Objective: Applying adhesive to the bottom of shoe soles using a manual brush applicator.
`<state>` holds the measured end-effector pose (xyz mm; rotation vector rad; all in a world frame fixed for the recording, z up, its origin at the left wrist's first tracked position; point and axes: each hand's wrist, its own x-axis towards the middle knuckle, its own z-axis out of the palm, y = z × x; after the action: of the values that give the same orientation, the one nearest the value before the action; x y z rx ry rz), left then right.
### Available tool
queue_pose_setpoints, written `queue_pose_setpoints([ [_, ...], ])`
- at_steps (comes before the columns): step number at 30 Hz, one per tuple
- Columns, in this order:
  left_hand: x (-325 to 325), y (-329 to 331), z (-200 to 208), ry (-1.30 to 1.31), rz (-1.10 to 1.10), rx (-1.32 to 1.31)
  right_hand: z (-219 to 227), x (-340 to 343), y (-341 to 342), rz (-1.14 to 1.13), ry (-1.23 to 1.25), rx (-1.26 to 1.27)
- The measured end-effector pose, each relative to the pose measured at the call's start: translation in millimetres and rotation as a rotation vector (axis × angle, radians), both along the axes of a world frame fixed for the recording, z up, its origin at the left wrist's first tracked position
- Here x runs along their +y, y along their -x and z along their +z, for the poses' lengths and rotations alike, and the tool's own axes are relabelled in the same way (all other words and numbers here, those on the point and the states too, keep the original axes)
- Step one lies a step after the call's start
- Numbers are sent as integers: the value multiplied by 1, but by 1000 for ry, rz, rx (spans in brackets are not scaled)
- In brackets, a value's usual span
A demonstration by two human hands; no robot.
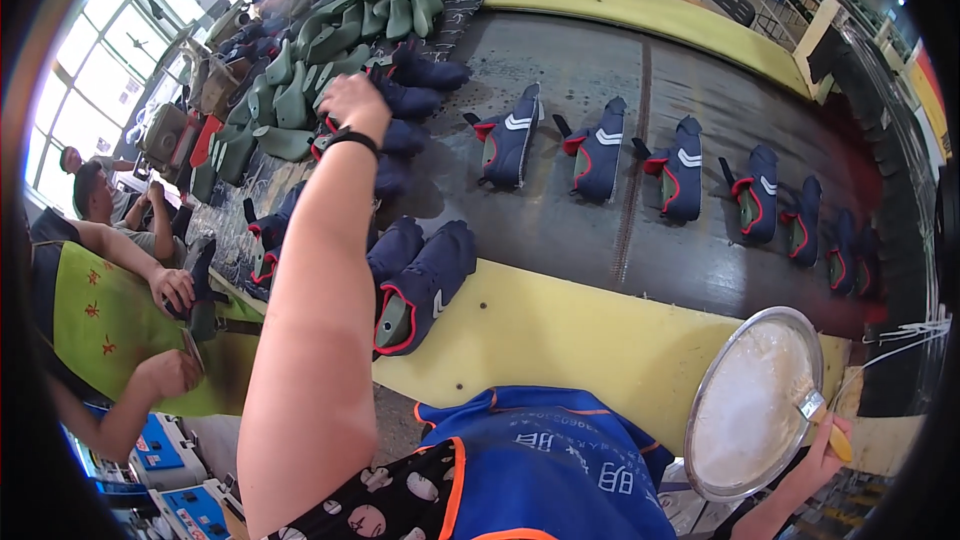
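Observation:
My left hand point(355, 105), with a black band at the wrist, reaches across to the cluster of navy shoe uppers on green lasts. Its fingers curl down over one shoe upper, mostly hidden by the hand. Beside it lie more navy shoe uppers point(432, 70) with red-trimmed openings. At the lower right, my right hand point(822, 450) is closed on a brush point(838, 437) with a yellow handle and metal ferrule. The brush tip dips into a round metal bowl point(705, 440) of white paste. What supports the bowl is hidden.
A spaced row of navy shoe uppers point(600, 152) runs along the dark conveyor belt point(560, 230), between yellow edge boards point(550, 325). Bare green lasts point(290, 100) pile up at the far left. At left, a co-worker in a green apron point(120, 315) handles a dark shoe piece.

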<state>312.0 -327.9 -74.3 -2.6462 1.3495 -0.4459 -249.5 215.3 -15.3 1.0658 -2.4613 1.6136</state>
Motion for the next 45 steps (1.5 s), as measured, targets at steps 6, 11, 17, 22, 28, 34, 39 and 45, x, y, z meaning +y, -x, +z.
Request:
queue_pose_setpoints([
  [6,29,-82,-32,-15,-348,243,6,-2,-11,52,30,-16],
  [11,24,-110,-64,225,-361,478,7,14,-14,41,66,9],
  [17,1,-104,-78,464,-409,749,10,22,-16,91,71,30],
  [22,27,-48,-48,583,-453,1594,10,12,-25,89,133,6],
  [28,134,65,4,252,-271,2158,2,15,-34,100,137,-37],
  [34,259,126,3,94,77,2175,-5,38,-33,108,129,-70],
  [39,321,160,-21,-4,-102,2100,-18,40,-24,90,122,-149],
  [45,370,191,-39,-22,-758,1727,-23,41,-30,76,165,-139],
])
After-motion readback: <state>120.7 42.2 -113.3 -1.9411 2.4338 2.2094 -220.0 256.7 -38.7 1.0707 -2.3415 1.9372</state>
